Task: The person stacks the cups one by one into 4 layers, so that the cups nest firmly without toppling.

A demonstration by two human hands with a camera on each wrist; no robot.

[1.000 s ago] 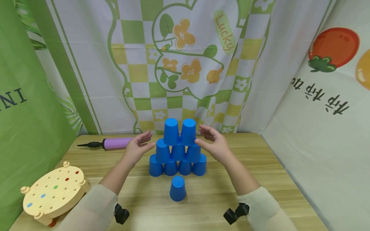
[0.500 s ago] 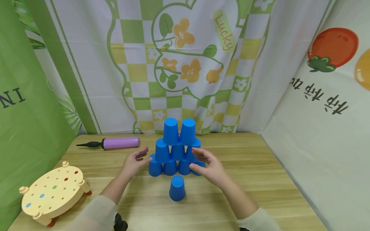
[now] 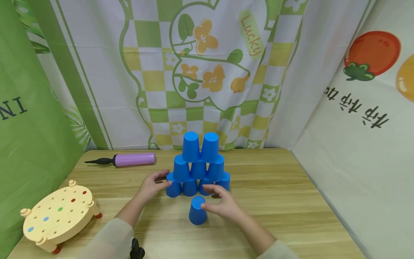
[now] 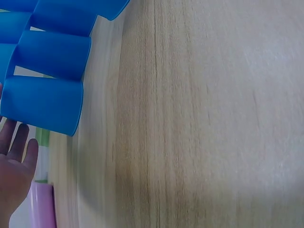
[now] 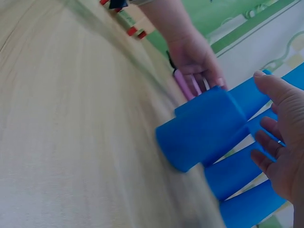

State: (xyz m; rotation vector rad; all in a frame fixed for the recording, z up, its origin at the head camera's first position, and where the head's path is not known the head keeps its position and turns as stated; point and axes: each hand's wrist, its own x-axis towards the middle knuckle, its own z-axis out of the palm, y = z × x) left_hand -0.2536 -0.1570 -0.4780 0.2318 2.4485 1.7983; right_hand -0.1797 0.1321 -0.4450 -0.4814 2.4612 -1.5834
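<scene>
Blue cups stand upside down in a stepped pyramid (image 3: 198,169), with two cups on its top row. In front of it a single blue cup (image 3: 197,214) stands upside down by itself. My left hand (image 3: 152,187) is beside the bottom-left cup (image 4: 42,102), fingers loosely spread; whether it touches that cup I cannot tell. Over the right side of the single cup comes my right hand (image 3: 224,205), thumb near its top edge and fingers behind. The right wrist view has this hand (image 5: 290,137) with relaxed fingers, not wrapped around the cup.
A purple hand pump (image 3: 135,159) with a black nozzle lies at the back left of the wooden table (image 3: 278,223). At the left edge stands a cream round pegboard (image 3: 59,216) with short legs. Printed curtains (image 3: 210,72) hang behind and at the sides.
My right hand has come down and toward me, from beside the top cups to the single cup. My left hand has lowered to the bottom row. The cups have stayed put.
</scene>
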